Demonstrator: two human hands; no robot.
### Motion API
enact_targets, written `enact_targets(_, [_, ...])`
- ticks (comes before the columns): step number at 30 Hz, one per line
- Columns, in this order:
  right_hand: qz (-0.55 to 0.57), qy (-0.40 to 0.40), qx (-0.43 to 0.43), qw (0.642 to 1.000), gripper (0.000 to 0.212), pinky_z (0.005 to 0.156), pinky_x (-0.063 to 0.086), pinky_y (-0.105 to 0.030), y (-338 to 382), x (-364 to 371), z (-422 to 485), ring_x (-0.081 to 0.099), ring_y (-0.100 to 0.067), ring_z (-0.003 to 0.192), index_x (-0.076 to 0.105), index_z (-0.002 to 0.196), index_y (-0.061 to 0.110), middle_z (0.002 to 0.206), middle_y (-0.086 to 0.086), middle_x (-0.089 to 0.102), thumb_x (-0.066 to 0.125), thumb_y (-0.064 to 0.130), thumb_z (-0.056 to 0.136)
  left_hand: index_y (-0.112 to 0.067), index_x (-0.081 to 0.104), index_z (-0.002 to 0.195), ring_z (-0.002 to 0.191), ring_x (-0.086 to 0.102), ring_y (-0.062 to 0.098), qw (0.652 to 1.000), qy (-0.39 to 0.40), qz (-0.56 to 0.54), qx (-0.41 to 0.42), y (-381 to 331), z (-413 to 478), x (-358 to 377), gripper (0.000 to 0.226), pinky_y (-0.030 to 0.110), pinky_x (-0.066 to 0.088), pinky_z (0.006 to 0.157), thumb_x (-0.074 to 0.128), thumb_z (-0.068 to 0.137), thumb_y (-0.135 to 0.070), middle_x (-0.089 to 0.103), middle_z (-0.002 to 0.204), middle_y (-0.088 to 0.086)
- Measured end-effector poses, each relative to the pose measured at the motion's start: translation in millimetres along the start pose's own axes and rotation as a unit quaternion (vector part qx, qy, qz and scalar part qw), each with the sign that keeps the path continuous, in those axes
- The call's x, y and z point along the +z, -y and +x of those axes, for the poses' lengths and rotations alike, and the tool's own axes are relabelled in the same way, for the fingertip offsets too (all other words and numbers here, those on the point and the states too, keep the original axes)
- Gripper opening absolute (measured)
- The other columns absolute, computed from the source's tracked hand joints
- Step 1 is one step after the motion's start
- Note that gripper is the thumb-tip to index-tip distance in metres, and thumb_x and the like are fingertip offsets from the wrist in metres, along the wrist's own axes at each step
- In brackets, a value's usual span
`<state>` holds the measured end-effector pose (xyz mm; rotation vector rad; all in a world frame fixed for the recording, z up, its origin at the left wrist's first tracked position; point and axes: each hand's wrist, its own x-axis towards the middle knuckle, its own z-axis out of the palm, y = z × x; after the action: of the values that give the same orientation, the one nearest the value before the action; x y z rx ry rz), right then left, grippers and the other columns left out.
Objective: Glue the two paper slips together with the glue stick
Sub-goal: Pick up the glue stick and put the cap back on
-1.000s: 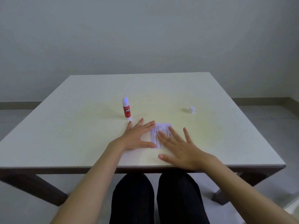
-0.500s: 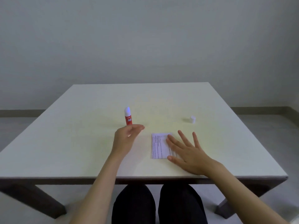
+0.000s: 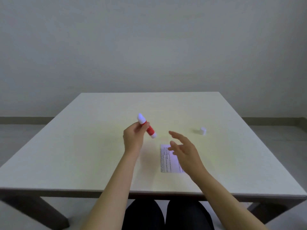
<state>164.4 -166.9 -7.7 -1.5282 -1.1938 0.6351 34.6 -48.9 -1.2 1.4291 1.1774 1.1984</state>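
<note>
My left hand (image 3: 133, 138) is shut on the red and white glue stick (image 3: 147, 126), holding it tilted above the table with its white tip up and to the left. A printed white paper slip (image 3: 167, 161) lies flat on the table, right of centre near me. Over its right side hovers my right hand (image 3: 184, 150), lifted off the paper with fingers spread and nothing in it. I can make out only one slip outline; whether a second lies under it I cannot tell.
A small white cap (image 3: 203, 130) stands on the table to the far right of the paper. The pale table (image 3: 74, 155) has its front edge close to my legs. A plain wall rises behind it.
My left hand left the paper, reached the standing glue stick and lifted it tilted off the table. My right hand rose from pressing on the slip.
</note>
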Motion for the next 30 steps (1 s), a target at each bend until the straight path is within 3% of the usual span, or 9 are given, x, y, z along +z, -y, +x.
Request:
enact_targets(5, [0.319, 0.106, 0.251, 0.908, 0.047, 0.045, 0.044, -0.025, 24.1, -2.6, 21.5, 0.052, -0.020, 0.045, 0.060, 0.108, 0.004, 0.077, -0.012, 0.064, 0.034, 0.042, 0.101, -0.022, 0.074, 0.082, 0.098, 0.071, 0.014, 0.977, 0.144, -0.157, 0.002, -28.1, -27.9, 17.5, 0.007, 0.026, 0.047, 0.086, 0.067, 0.081, -0.025, 0.077, 0.097, -0.001])
enact_targets(8, [0.372, 0.094, 0.236, 0.893, 0.041, 0.041, 0.039, -0.019, 26.2, -4.9, 19.4, 0.045, -0.012, 0.040, 0.064, 0.089, 0.004, 0.060, -0.004, 0.057, 0.043, 0.037, 0.099, -0.017, 0.072, 0.080, 0.092, 0.073, 0.018, 0.976, 0.126, -0.179, 0.007, -35.2, -32.6, 19.9, 0.012, 0.031, 0.050, 0.088, 0.064, 0.087, -0.022, 0.078, 0.090, 0.000])
enact_targets(11, [0.115, -0.058, -0.009, 0.992, 0.017, 0.048, 0.038, -0.015, 17.4, 2.5, 9.3, 0.046, -0.006, 0.044, 0.065, 0.094, 0.008, 0.059, 0.006, 0.055, 0.056, 0.023, 0.094, -0.021, 0.074, 0.070, 0.087, 0.073, 0.018, 0.976, 0.098, -0.192, 0.008, -42.2, -39.8, 25.9, 0.019, 0.029, 0.051, 0.086, 0.065, 0.086, -0.023, 0.078, 0.084, 0.000])
enact_targets(15, [-0.184, -0.197, -0.205, 0.941, 0.028, 0.057, 0.046, -0.024, 1.7, -1.9, 2.4, 0.055, -0.018, 0.053, 0.067, 0.107, 0.008, 0.082, 0.003, 0.068, 0.073, 0.015, 0.081, -0.019, 0.075, 0.077, 0.087, 0.073, 0.018, 0.978, 0.102, -0.180, 0.031, -48.0, -44.1, 29.5, 0.012, 0.021, 0.050, 0.081, 0.068, 0.084, -0.025, 0.078, 0.085, 0.001])
enact_targets(18, [0.022, -0.100, -0.029, 0.994, 0.034, 0.054, 0.047, -0.016, 11.7, -12.0, 5.6, 0.055, -0.015, 0.049, 0.064, 0.112, 0.013, 0.075, 0.004, 0.071, 0.055, 0.039, 0.091, -0.015, 0.075, 0.082, 0.089, 0.073, 0.018, 0.980, 0.099, -0.172, 0.023, -47.2, -43.5, 26.8, 0.011, 0.018, 0.048, 0.079, 0.068, 0.083, -0.023, 0.078, 0.088, 0.003])
enact_targets(20, [0.243, 0.059, 0.146, 0.957, 0.048, 0.049, 0.048, -0.021, 18.2, -22.0, 13.0, 0.055, -0.017, 0.046, 0.065, 0.103, 0.005, 0.065, -0.005, 0.070, 0.039, 0.044, 0.098, -0.012, 0.074, 0.083, 0.088, 0.073, 0.019, 0.979, 0.105, -0.172, 0.016, -46.0, -43.2, 25.4, 0.012, 0.023, 0.050, 0.082, 0.068, 0.084, -0.022, 0.078, 0.088, 0.004])
enact_targets(23, [0.347, 0.128, 0.172, 0.913, 0.033, 0.052, 0.051, -0.022, 20.9, -26.9, 17.7, 0.059, -0.016, 0.048, 0.061, 0.096, -0.002, 0.066, -0.008, 0.066, 0.043, 0.026, 0.100, -0.012, 0.074, 0.083, 0.087, 0.073, 0.019, 0.980, 0.108, -0.169, 0.015, -46.4, -43.3, 24.3, 0.012, 0.025, 0.051, 0.083, 0.067, 0.084, -0.022, 0.078, 0.087, 0.004])
enact_targets(26, [0.059, -0.031, -0.074, 0.995, 0.008, 0.056, 0.052, -0.020, 14.3, -13.3, 8.3, 0.067, -0.013, 0.058, 0.055, 0.087, 0.006, 0.076, -0.008, 0.067, 0.062, 0.010, 0.089, -0.011, 0.074, 0.083, 0.088, 0.073, 0.019, 0.977, 0.101, -0.186, 0.001, -46.6, -42.8, 24.2, 0.012, 0.023, 0.048, 0.083, 0.068, 0.084, -0.022, 0.078, 0.088, 0.004])
enact_targets(30, [-0.280, -0.170, -0.294, 0.898, 0.031, 0.050, 0.049, -0.032, -7.1, -10.0, 7.6, 0.062, -0.025, 0.060, 0.051, 0.095, 0.008, 0.080, -0.001, 0.065, 0.076, 0.012, 0.078, -0.013, 0.075, 0.086, 0.090, 0.073, 0.019, 0.977, 0.108, -0.183, -0.001, -44.7, -44.3, 24.6, 0.013, 0.011, 0.049, 0.077, 0.069, 0.083, -0.024, 0.078, 0.089, 0.003])
